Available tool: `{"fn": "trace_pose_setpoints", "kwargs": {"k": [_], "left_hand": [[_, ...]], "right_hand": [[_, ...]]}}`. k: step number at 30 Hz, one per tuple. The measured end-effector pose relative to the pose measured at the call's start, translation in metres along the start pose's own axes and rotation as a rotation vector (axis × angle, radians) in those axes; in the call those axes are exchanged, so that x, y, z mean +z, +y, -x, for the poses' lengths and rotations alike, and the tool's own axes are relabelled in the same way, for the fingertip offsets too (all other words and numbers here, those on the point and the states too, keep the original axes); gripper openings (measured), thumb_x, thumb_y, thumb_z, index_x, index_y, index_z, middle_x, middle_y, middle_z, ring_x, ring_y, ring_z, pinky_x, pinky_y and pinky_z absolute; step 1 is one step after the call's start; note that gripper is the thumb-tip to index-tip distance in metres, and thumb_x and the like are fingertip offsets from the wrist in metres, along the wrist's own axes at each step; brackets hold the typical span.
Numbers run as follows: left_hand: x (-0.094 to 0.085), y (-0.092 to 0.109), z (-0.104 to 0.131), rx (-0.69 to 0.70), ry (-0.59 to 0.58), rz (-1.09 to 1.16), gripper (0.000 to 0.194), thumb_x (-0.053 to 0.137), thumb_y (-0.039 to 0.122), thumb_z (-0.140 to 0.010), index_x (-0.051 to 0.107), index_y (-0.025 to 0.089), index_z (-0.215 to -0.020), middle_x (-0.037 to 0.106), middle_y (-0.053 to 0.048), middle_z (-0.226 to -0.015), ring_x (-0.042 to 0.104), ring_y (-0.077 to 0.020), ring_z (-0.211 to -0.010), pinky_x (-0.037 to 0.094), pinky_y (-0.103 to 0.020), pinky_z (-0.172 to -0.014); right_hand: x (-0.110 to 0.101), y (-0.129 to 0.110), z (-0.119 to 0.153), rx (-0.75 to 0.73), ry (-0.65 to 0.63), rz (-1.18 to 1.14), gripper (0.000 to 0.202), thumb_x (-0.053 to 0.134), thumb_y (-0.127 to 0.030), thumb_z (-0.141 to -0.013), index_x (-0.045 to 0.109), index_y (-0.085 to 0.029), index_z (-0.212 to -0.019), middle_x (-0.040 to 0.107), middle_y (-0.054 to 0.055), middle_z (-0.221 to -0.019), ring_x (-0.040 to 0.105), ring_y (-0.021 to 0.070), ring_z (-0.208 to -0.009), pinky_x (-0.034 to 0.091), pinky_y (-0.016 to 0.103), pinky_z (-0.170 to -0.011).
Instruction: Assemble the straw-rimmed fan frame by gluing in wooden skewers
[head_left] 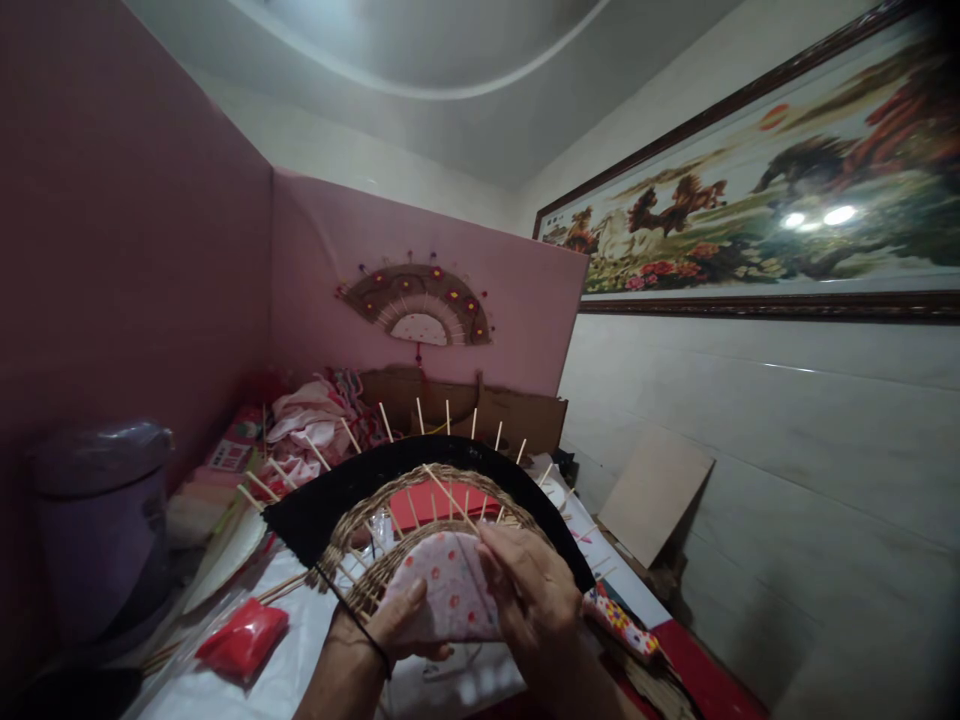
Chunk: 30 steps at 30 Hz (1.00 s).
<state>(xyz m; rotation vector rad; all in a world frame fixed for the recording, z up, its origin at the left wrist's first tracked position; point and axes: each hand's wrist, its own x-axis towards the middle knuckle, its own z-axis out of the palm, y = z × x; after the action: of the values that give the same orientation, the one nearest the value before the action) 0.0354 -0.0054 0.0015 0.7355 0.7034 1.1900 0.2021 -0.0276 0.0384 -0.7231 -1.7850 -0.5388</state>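
Note:
A fan-shaped piece with a black outer band [450,450], woven brown cord rings and wooden sticks poking out past the edge is held up in front of me. Its base is a half-round pad of white cloth with red flowers [446,590]. My left hand [397,620] grips the pad at its lower left, thumb on the front. My right hand [532,585] is closed at the pad's right side, its fingertips pinching a loose thin stick [450,495] that slants up left across the woven part. A black cord [349,605] runs down from the band's left end over my left wrist.
A red packet [244,640] lies on the white-covered table [292,655] at left, near pink cloth [307,415] and a lidded bin [105,530]. A finished fan [420,305] hangs on the pink board behind. A flowered strip [626,625] lies at right.

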Motion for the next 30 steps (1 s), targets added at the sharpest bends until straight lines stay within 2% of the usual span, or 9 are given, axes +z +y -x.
{"fn": "trace_pose_setpoints", "kwargs": {"k": [4, 8, 14, 18, 22, 25, 30], "left_hand": [[-0.007, -0.001, -0.006, -0.061, -0.049, -0.031, 0.073, 0.082, 0.038, -0.049, 0.061, 0.011, -0.114, 0.071, -0.016, -0.078, 0.066, -0.0350, -0.074, 0.054, -0.038, -0.046], [-0.007, -0.002, -0.007, -0.148, -0.162, -0.020, 0.069, 0.078, 0.040, -0.056, 0.060, 0.011, -0.116, 0.071, -0.015, -0.077, 0.065, -0.0362, -0.081, 0.054, -0.038, -0.051], [-0.009, -0.001, -0.009, -0.146, -0.211, -0.002, 0.065, 0.078, 0.037, -0.057, 0.060, 0.014, -0.115, 0.071, -0.012, -0.074, 0.066, -0.0317, -0.075, 0.053, -0.033, -0.048], [-0.011, -0.001, -0.010, -0.137, -0.257, 0.007, 0.059, 0.079, 0.038, -0.056, 0.063, 0.010, -0.106, 0.070, -0.013, -0.073, 0.066, -0.0274, -0.067, 0.052, -0.031, -0.047], [-0.013, -0.001, -0.011, -0.165, -0.300, 0.005, 0.060, 0.077, 0.037, -0.059, 0.062, 0.010, -0.110, 0.071, -0.015, -0.079, 0.066, -0.0294, -0.073, 0.053, -0.032, -0.051], [-0.014, -0.006, -0.016, -0.186, -0.320, 0.019, 0.067, 0.077, 0.038, -0.059, 0.058, 0.014, -0.117, 0.072, -0.014, -0.081, 0.066, -0.0322, -0.078, 0.053, -0.033, -0.051], [-0.017, -0.018, -0.025, -0.193, -0.261, 0.054, 0.072, 0.082, 0.045, -0.048, 0.060, 0.009, -0.107, 0.071, -0.018, -0.084, 0.066, -0.0289, -0.063, 0.048, -0.027, -0.039]], "right_hand": [[0.003, 0.000, -0.002, 0.180, 0.090, -0.080, 0.022, 0.058, -0.008, -0.082, 0.064, -0.017, -0.101, 0.069, 0.006, -0.086, 0.065, 0.0158, -0.079, 0.052, 0.027, -0.073], [0.006, 0.000, -0.002, 0.318, 0.125, -0.164, 0.015, 0.059, -0.012, -0.082, 0.067, -0.019, -0.093, 0.068, 0.003, -0.082, 0.064, 0.0144, -0.075, 0.050, 0.025, -0.070], [0.007, -0.001, -0.002, 0.486, 0.146, -0.301, 0.011, 0.058, -0.019, -0.084, 0.068, -0.020, -0.083, 0.065, 0.000, -0.072, 0.060, 0.0127, -0.065, 0.048, 0.023, -0.064], [0.007, -0.003, -0.006, 0.659, 0.167, -0.393, 0.021, 0.058, -0.027, -0.085, 0.067, -0.018, -0.069, 0.061, 0.000, -0.063, 0.057, 0.0126, -0.060, 0.046, 0.023, -0.060], [0.007, -0.004, -0.011, 0.885, 0.231, -0.521, 0.030, 0.061, -0.038, -0.081, 0.065, -0.015, -0.061, 0.061, 0.001, -0.056, 0.055, 0.0124, -0.053, 0.044, 0.022, -0.053], [0.009, -0.002, -0.014, 1.041, 0.310, -0.664, 0.032, 0.067, -0.043, -0.074, 0.067, -0.013, -0.064, 0.062, 0.002, -0.054, 0.054, 0.0119, -0.045, 0.041, 0.022, -0.044], [0.009, 0.003, -0.020, 1.235, 0.410, -0.913, 0.039, 0.070, -0.050, -0.069, 0.067, -0.011, -0.071, 0.066, 0.004, -0.059, 0.055, 0.0111, -0.042, 0.039, 0.020, -0.038]]}}
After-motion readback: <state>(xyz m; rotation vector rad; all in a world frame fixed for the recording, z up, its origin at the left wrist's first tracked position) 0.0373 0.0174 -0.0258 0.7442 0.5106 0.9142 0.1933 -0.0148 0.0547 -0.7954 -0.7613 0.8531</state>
